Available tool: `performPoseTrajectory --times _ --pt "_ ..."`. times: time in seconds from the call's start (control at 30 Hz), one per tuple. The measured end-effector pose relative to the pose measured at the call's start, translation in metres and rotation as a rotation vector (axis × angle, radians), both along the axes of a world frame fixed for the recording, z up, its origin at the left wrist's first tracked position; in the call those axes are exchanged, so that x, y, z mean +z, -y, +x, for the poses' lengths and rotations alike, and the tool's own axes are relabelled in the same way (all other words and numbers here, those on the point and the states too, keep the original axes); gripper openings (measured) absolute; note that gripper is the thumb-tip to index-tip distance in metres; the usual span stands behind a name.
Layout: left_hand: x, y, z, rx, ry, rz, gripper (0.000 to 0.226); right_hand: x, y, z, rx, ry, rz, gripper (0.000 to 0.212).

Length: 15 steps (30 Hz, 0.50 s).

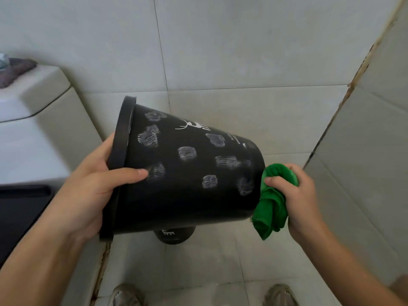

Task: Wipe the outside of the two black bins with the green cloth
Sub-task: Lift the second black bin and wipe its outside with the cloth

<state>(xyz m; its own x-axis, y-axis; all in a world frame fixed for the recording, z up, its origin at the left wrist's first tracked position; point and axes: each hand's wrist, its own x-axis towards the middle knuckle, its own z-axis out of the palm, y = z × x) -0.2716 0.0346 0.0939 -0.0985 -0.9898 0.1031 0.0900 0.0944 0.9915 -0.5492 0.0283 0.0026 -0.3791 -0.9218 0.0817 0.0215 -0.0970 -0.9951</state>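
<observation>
My left hand [88, 186] grips the rim of the black bin [189, 173], held sideways in the air, sidewall covered in whitish scuffed patches. My right hand [300, 202] clutches the bunched green cloth [270, 208] against its base. Second bin [174, 235] below on the floor.

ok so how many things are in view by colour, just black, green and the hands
black bins: 2, the held bin and the second bin below it
green cloth: 1
hands: 2, left hand and right hand
total: 5
</observation>
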Motion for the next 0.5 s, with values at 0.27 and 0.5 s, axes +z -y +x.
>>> performPoseTrajectory --times 0.27,0.5 --pt "-0.006 0.003 0.001 -0.041 0.05 0.135 0.049 -0.006 -0.001 0.006 -0.1 -0.057 -0.072 0.021" --pt "-0.01 -0.003 -0.015 0.035 -0.074 0.1 0.031 -0.01 0.004 0.008 -0.204 -0.43 -0.198 0.02"
